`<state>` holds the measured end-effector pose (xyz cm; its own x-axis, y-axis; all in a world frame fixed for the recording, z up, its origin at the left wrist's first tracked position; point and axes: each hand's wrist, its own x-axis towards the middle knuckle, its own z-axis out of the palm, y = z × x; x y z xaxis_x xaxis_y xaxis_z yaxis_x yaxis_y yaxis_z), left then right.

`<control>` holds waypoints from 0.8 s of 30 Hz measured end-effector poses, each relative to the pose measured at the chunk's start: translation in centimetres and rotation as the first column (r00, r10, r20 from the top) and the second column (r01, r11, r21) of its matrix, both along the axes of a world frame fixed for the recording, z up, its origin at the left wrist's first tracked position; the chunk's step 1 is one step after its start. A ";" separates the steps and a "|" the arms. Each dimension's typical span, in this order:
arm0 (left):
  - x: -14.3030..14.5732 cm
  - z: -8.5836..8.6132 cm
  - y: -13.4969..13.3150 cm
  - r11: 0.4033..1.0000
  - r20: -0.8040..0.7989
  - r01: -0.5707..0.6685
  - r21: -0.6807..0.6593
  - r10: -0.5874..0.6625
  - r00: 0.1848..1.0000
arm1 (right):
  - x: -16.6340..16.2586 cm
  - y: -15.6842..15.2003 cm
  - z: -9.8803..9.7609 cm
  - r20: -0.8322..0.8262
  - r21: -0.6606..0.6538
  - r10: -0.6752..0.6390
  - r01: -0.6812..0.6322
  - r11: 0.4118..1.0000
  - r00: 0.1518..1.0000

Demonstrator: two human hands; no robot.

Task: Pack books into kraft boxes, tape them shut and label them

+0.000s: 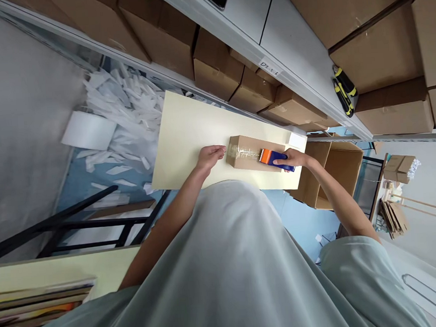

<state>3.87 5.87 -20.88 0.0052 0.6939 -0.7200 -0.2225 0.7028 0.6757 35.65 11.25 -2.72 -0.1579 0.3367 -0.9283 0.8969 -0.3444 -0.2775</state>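
Note:
A long brown cardboard box (pixel 255 161) lies on a pale yellow tabletop (pixel 186 136). Clear packing tape (pixel 245 150) runs along its upper face and over its left end. My right hand (pixel 291 159) grips a tape dispenser (pixel 273 159), dark blue with an orange head, whose front rests at the tape on the box. My left hand (pixel 210 157) is just beyond the box's left end, apart from it. Its fingers are loosely bent, pointing toward the box, with nothing visible in them.
A shelf with cardboard boxes (pixel 216 66) runs along the far side; yellow-black cutters (pixel 343 92) lie on it. A large open carton (pixel 338 167) stands right of the table. White scraps (pixel 124 110) heap on the left floor, near a black metal frame (pixel 95 224).

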 end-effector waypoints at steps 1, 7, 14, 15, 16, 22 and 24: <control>0.4 -0.4 -0.1 1.000 0.005 0.002 0.005 -0.002 1.000 | 0.1 -0.1 -0.2 -0.002 0.006 -0.001 0.001 1.000 1.000; 3.0 -1.0 -0.7 0.999 -0.048 0.028 0.035 -0.026 0.999 | 0.0 -0.4 -0.7 -0.007 0.025 0.010 -0.010 1.000 1.000; 3.0 1.1 -2.2 0.979 -0.498 0.179 0.097 -0.108 0.861 | -1.0 -0.6 -0.6 -0.006 0.039 0.058 -0.058 0.998 0.998; 3.2 1.8 -2.6 0.965 -0.537 0.224 0.138 -0.117 0.836 | -0.9 -0.7 -0.6 -0.008 0.047 0.064 -0.063 0.997 0.998; 3.6 2.6 -2.9 0.946 -0.572 0.278 0.167 -0.137 0.809 | -0.8 -0.7 -0.7 -0.008 0.056 0.069 -0.069 0.996 0.998; 7.6 5.7 -3.0 0.880 -0.673 0.464 0.105 -0.281 0.684 | -0.2 -0.7 -1.4 -0.051 0.093 0.105 -0.100 0.991 0.993; 8.4 5.4 -2.5 0.895 -0.663 0.439 0.083 -0.279 0.695 | -0.3 -0.6 -1.6 -0.041 0.131 0.134 -0.128 0.983 0.990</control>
<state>12.29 3.34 -15.52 -0.1019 0.8704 -0.4817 0.5386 0.4554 0.7089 35.37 10.65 -4.35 -0.2533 0.4256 -0.8688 0.9159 -0.1835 -0.3569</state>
